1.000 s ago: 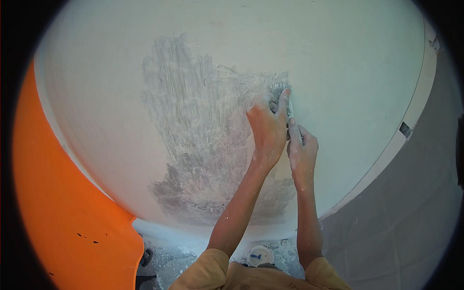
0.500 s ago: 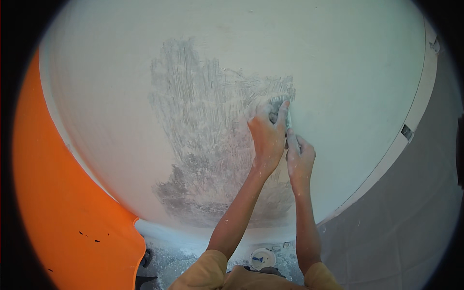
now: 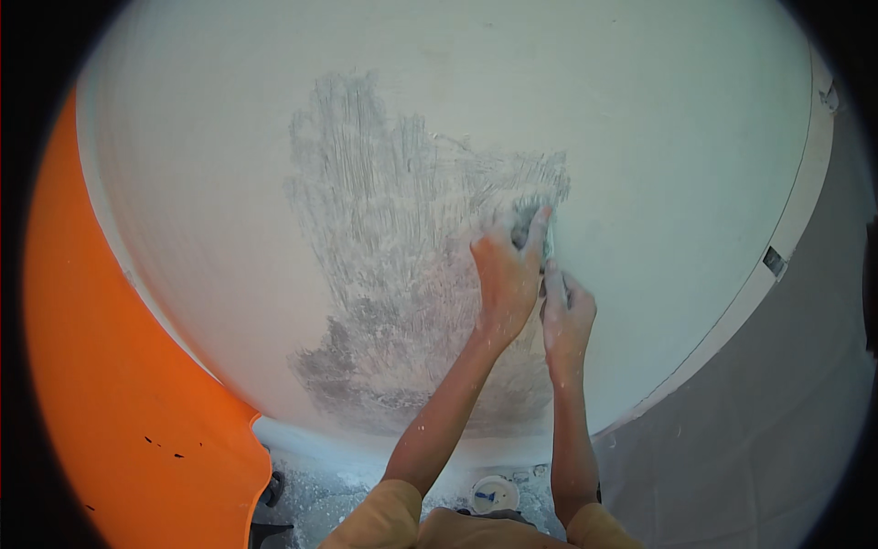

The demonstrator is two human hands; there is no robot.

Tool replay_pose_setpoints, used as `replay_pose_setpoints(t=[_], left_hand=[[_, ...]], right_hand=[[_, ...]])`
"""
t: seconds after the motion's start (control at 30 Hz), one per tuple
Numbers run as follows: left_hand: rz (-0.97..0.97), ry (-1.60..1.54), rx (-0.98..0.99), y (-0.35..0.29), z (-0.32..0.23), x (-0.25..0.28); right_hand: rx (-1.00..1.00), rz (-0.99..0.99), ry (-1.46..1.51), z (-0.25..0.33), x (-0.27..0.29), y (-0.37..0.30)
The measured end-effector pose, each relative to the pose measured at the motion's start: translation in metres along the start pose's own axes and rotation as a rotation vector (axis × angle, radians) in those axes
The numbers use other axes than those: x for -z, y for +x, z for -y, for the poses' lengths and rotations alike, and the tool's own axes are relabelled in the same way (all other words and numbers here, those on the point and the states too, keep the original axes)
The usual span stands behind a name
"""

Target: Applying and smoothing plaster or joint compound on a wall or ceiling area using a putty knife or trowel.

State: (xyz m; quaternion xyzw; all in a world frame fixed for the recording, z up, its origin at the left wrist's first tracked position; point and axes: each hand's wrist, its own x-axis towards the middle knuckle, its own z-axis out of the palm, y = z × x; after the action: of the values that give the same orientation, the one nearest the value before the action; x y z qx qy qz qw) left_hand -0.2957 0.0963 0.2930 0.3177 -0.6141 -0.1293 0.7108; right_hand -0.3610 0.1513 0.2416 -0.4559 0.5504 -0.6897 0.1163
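Observation:
A pale, curved surface (image 3: 677, 201) fills most of the picture, with a roughly scraped grey patch (image 3: 366, 183) on it. My left hand (image 3: 508, 261) is closed at the right side of this patch. Its fingers press down on the head of what looks like a scraper (image 3: 525, 214), and the thumb is stretched along its right side. Just below and to the right, my right hand (image 3: 569, 316) is closed round the tool's lower end. White dust coats the fingers of both hands. The tool's exact shape is mostly hidden by the hands.
A white tub (image 3: 495, 495) with a blue thing in it stands on the dust-spotted floor (image 3: 338, 476) near my body. To the left spreads an orange sheet-like surface (image 3: 119, 366). A grey surface (image 3: 732, 439) lies to the right, beyond the pale rim.
Both hands have moved slightly down the surface, toward me, with the scraper. My view has shifted a little as well. Neither grip has visibly changed.

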Motion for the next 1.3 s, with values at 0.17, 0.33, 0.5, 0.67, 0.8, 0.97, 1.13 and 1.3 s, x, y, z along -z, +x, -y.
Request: replay_pose_setpoints(t=[0.17, 0.33, 0.5, 0.67, 0.8, 0.97, 1.13, 1.3], left_hand=[[0.114, -0.144, 0.234, -0.010, -0.008, 0.006], [0.074, -0.107, 0.166, 0.012, -0.023, 0.006], [0.061, -0.100, 0.212, -0.005, -0.009, 0.003], [-0.033, -0.124, 0.062, 0.005, -0.012, 0.006], [-0.018, -0.063, 0.028, -0.004, 0.006, -0.003], [-0.007, -0.101, 0.108, 0.000, -0.008, 0.009], [0.060, -0.099, 0.256, -0.011, -0.004, 0.012], [-0.122, -0.164, 0.231, -0.024, 0.001, 0.014]], right_hand=[[-0.068, 0.015, 0.077, 0.002, 0.005, -0.012], [0.007, 0.049, 0.089, 0.027, 0.009, 0.014], [0.005, 0.004, 0.061, 0.011, 0.002, 0.001], [0.077, 0.073, 0.026, 0.028, 0.009, 0.003], [-0.021, 0.050, 0.005, 0.011, 0.008, -0.001], [0.087, 0.074, 0.020, 0.031, 0.009, 0.000], [-0.044, 0.096, -0.033, 0.010, 0.007, -0.004], [0.069, 0.091, 0.026, -0.002, 0.000, -0.020]])
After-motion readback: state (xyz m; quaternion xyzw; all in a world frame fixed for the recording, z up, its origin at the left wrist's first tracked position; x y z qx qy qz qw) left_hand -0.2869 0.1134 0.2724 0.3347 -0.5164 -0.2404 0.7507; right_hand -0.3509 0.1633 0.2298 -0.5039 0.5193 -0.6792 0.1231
